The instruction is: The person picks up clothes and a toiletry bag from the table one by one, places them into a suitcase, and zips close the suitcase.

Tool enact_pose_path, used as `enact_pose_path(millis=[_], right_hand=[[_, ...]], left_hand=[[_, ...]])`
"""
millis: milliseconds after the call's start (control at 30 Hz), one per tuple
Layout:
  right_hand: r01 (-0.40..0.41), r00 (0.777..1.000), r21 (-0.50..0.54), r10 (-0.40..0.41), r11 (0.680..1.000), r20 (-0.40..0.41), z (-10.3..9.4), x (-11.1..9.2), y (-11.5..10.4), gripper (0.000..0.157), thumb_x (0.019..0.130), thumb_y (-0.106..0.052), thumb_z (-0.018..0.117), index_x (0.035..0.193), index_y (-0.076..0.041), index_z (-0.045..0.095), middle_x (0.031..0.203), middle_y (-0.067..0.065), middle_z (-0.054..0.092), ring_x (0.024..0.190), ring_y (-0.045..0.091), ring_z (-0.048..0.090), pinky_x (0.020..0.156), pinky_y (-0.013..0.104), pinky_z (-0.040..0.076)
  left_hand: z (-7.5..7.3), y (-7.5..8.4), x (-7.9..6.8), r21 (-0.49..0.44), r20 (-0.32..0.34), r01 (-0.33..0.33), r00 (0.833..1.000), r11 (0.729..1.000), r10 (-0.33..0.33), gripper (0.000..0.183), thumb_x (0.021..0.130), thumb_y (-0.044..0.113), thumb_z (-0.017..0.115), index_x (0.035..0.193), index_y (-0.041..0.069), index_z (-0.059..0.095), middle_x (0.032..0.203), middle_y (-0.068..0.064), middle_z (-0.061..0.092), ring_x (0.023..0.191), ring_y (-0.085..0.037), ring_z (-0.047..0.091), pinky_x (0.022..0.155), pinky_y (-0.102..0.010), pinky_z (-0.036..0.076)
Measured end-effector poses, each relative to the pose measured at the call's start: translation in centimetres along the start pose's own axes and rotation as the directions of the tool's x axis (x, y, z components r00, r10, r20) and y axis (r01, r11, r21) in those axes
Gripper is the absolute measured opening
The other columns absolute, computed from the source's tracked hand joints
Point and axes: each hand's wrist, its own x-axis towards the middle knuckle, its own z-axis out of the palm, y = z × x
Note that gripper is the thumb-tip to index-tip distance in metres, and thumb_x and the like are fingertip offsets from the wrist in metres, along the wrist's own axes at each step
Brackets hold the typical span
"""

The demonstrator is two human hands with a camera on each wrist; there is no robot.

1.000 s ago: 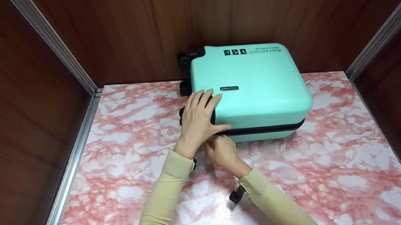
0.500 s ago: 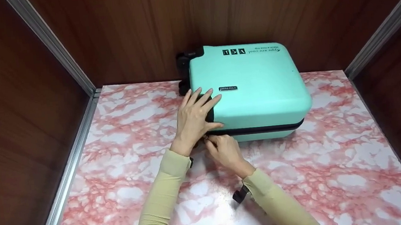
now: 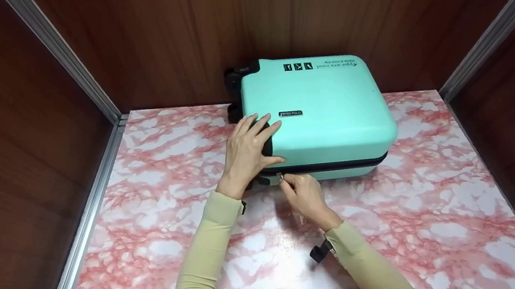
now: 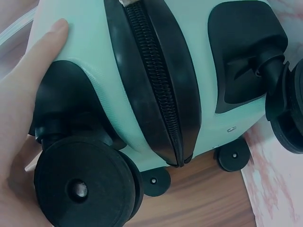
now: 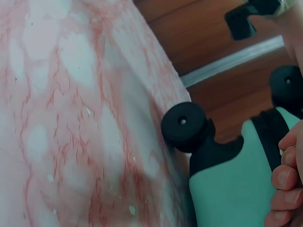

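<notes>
A mint-green hard-shell suitcase (image 3: 319,96) lies flat on the table, its wheels facing left. Spread over its near left corner, my left hand (image 3: 245,152) presses with straight fingers, thumb along the side. The left wrist view shows that thumb by a black wheel (image 4: 85,184) and the black zipper (image 4: 156,80) running round the wheel end, its teeth meshed there. My right hand (image 3: 309,197) pinches the metal zipper pull (image 3: 280,176) on the near side, close to the left corner. Curled right fingers (image 5: 284,177) appear at the edge of the right wrist view.
The table (image 3: 154,249) has a red-and-white marbled top. Dark wood panels (image 3: 157,41) enclose it at the back and both sides, with metal rails (image 3: 75,63) at the corners. The suitcase stands close to the back panel.
My right hand has moved right along the near side with the zipper pull, away from the left corner. My left hand has shifted slightly left and stays on the corner.
</notes>
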Motion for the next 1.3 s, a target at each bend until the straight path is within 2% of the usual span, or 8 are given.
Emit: enact_pose_path(millis=[567, 1067, 1300], right_hand=[[-0.111, 0.993, 0.050, 0.112, 0.993, -0.028, -2.2, -1.5, 2.3, 0.045, 0.097, -0.008, 0.060, 0.060, -0.020, 0.038, 0.052, -0.013, 0.029, 0.046, 0.007, 0.028, 0.047, 0.029, 0.024], [-0.084, 0.989, 0.038, 0.088, 0.996, -0.120, -3.6, -2.3, 3.9, 0.047, 0.094, -0.004, 0.063, 0.059, -0.019, 0.036, 0.055, -0.015, 0.026, 0.048, 0.005, 0.027, 0.046, 0.028, 0.022], [-0.120, 0.984, 0.029, 0.123, 0.992, -0.129, -4.7, -2.7, 4.8, 0.047, 0.094, -0.005, 0.064, 0.058, -0.019, 0.037, 0.053, -0.015, 0.028, 0.046, 0.006, 0.029, 0.044, 0.028, 0.023]], left_hand=[[-0.1, -0.1, 0.0, -0.009, -0.011, 0.007, 1.000, 1.000, -0.007, 0.088, 0.065, 0.061, 0.088, 0.140, 0.022, 0.065, 0.146, -0.005, 0.056, 0.138, -0.029, 0.045, 0.119, -0.039, 0.022], [-0.3, 0.0, 0.1, 0.006, -0.008, 0.007, 1.000, 1.000, -0.007, 0.088, 0.064, 0.063, 0.088, 0.139, 0.022, 0.066, 0.145, -0.005, 0.057, 0.137, -0.029, 0.046, 0.118, -0.038, 0.023], [-0.2, -0.1, 0.2, -0.002, -0.006, 0.001, 1.000, 1.000, -0.001, 0.087, 0.066, 0.063, 0.087, 0.139, 0.021, 0.066, 0.145, -0.006, 0.057, 0.137, -0.030, 0.046, 0.119, -0.039, 0.023]])
